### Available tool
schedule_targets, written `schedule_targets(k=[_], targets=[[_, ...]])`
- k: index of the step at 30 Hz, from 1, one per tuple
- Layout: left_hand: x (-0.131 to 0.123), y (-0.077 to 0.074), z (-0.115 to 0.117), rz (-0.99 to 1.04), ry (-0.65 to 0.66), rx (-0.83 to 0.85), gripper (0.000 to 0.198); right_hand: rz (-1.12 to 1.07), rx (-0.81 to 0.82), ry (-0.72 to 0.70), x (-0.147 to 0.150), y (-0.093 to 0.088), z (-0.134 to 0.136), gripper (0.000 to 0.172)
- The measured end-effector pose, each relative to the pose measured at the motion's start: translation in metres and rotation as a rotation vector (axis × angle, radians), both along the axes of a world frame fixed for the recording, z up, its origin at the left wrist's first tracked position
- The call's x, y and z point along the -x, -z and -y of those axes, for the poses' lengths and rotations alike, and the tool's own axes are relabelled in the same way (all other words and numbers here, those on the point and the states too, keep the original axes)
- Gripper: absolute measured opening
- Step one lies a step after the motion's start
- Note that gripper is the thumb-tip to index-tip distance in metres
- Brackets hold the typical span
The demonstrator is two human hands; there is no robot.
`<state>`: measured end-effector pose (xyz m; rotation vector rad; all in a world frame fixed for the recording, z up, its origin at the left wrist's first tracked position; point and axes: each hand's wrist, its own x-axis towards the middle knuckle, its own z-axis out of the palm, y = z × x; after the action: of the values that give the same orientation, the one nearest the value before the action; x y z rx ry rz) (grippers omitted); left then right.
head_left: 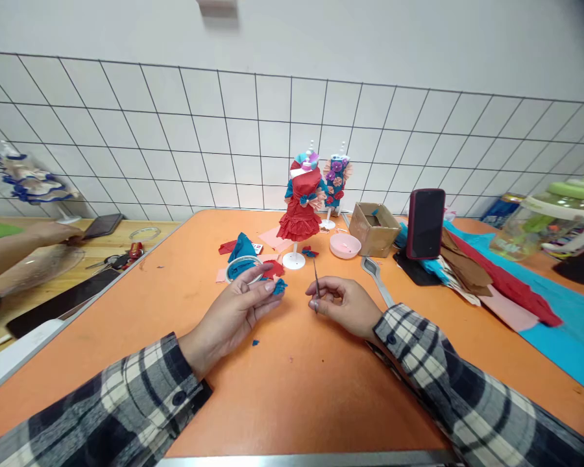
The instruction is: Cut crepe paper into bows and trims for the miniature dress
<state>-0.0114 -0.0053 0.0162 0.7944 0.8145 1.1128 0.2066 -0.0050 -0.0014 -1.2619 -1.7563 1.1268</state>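
A hand could pass over the near desk (282, 402), but the thin tool (316, 275), dress form (299, 214), bowl (345, 246) and box (376, 231) obstruct beyond.

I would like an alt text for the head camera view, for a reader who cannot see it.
The left hand holds a small blue piece and the right hand a slim metal tool above an orange table. Behind them, a small dress form wears a ruffled red dress, with a cardboard box to the right.

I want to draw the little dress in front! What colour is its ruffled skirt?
The ruffled skirt is red; the head view shows it best.
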Motion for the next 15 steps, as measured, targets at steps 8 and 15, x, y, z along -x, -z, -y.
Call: schedule_targets(k=[8, 15], targets=[[-0.0033, 0.0027, 0.0092, 0.013, 0.147, 0.085, 0.016, 0.140, -0.156, 0.090, 0.0066, -0.0066, 0.0102, 0.026], [0.0016, 0.0051, 0.0048, 0.012, 0.201, 0.125, 0.033, 0.251, -0.234, 0.017, 0.0036, -0.0017, 0.0069, 0.023]])
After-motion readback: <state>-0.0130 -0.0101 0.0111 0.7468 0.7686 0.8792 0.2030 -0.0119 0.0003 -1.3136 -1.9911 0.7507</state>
